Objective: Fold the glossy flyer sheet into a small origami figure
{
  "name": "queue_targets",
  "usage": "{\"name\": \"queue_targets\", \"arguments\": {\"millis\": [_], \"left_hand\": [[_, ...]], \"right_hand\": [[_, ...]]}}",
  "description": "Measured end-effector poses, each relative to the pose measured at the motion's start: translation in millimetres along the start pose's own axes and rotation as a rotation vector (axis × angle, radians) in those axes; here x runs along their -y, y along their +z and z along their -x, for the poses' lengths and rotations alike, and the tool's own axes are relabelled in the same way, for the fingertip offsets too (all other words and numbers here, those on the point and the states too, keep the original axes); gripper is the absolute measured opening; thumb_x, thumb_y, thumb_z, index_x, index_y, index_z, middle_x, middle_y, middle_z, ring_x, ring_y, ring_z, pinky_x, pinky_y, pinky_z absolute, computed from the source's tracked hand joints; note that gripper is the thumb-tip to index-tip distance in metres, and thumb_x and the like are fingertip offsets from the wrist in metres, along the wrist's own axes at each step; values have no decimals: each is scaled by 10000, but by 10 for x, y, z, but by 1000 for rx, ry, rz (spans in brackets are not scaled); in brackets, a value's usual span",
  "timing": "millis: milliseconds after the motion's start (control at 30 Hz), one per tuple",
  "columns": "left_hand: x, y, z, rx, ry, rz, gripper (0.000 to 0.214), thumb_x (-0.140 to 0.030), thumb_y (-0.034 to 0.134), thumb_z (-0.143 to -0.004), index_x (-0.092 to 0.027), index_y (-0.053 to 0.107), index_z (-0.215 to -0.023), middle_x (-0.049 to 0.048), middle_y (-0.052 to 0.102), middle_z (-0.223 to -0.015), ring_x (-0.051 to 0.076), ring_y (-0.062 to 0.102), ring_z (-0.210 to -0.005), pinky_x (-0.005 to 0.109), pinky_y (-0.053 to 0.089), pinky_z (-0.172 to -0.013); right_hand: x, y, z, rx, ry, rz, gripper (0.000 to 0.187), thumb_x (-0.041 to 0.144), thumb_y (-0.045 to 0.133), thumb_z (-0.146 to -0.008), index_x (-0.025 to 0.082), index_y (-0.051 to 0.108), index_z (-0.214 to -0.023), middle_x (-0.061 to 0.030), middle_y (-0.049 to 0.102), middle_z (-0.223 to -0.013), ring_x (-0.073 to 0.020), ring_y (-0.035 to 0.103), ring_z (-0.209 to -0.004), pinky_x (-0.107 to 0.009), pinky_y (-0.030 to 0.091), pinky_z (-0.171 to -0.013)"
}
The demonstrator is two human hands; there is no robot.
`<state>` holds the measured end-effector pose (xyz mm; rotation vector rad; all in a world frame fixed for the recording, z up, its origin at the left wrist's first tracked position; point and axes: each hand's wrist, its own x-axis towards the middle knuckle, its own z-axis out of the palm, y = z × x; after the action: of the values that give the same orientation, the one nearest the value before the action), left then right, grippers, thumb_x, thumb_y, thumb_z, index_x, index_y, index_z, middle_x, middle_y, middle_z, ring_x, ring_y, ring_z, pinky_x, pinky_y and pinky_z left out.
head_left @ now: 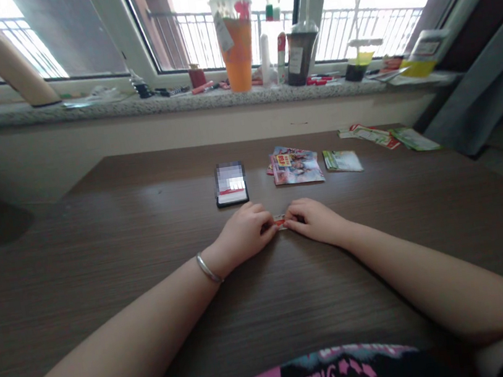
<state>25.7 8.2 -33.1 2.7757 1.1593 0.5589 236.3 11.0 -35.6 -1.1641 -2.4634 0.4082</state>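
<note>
Both my hands meet near the middle of the brown table. My left hand (251, 229), with a silver bangle (207, 268) on its wrist, pinches the left end of a small flat strip (280, 222) in white and orange-red. At the strip's right end, my right hand (314, 220) has its fingers closed on it. Most of the strip is hidden by my fingers, so I cannot tell exactly what it is. A phone (231, 184) with a lit screen lies just beyond my left hand. Past my right hand are colourful printed packets (297, 166).
A green and white packet (342, 161) lies right of the colourful ones, with more red and green packets (375, 135) at the back right. On the stone windowsill (128, 108) stand a tall orange drink cup (238, 53), a dark drink cup (300, 53) and several bottles.
</note>
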Motion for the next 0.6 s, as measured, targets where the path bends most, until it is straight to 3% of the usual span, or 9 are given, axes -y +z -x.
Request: {"name": "queue_targets", "arguments": {"millis": [600], "left_hand": [[-29, -24, -40, 83, -116, 29, 264, -360, 555, -907, -167, 689, -786, 63, 627, -805, 186, 555, -816, 294, 425, -747]], "right_hand": [[-8, 35, -34, 0, 60, 85, 249, 292, 597, -861, 178, 553, -645, -19, 597, -694, -155, 492, -707, -275, 330, -688]]}}
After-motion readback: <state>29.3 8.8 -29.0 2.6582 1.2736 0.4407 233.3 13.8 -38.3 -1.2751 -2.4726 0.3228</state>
